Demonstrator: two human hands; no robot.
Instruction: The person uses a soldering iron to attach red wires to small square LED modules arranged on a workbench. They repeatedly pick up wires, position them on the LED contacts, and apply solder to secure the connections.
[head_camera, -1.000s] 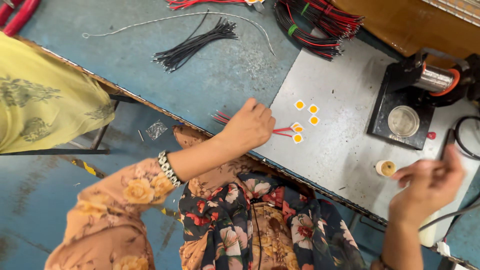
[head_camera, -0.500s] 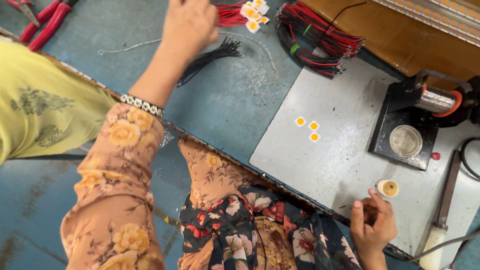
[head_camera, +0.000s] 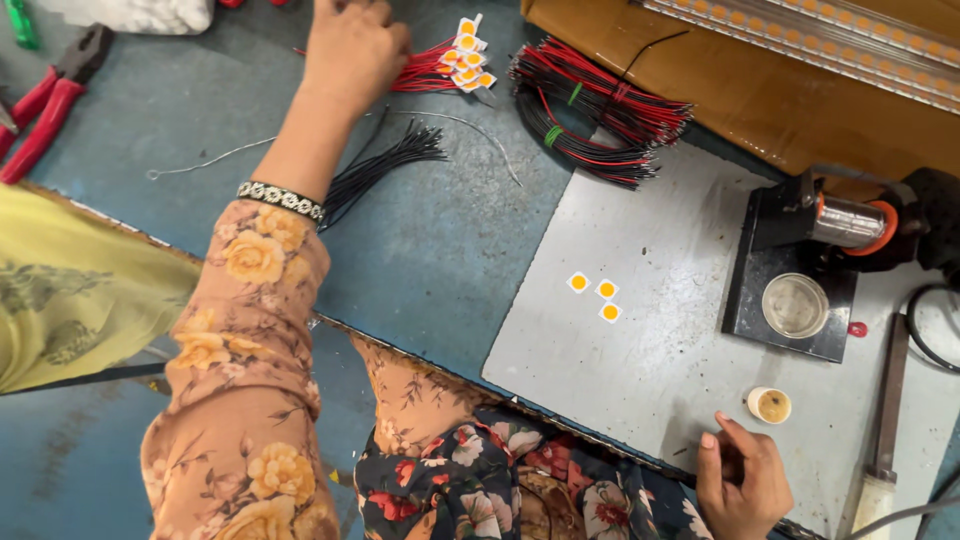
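While the left hand (head_camera: 355, 50) reaches far across the blue tabletop (head_camera: 440, 250), we see its fingers curled down over the near end of a bundle of red wires (head_camera: 425, 72), whose far ends carry small white squares with orange centres (head_camera: 465, 60). The hand covers the place where it meets the wires, so we cannot tell whether it grips them or only rests on them. Just below that wrist lies a loose bunch of black wires (head_camera: 385, 165), and a thin grey wire (head_camera: 250, 150) curves across the tabletop beside it. To the right of the red wires sits a larger coil of red and black wires (head_camera: 600, 110), bound with green ties.

Our right hand (head_camera: 742, 480) rests at the near edge of the grey metal plate (head_camera: 640, 350), fingers bent loosely inward; we cannot make out anything held in it. A small round pot (head_camera: 769, 405) stands on the plate just above that hand. Three more white squares with orange centres (head_camera: 594, 295) lie together near the middle of the plate, well apart from both hands. A black stand with a round glass dish (head_camera: 795, 305) sits at the plate's right side. Red-handled pliers (head_camera: 45, 100) lie at the far left of the tabletop.
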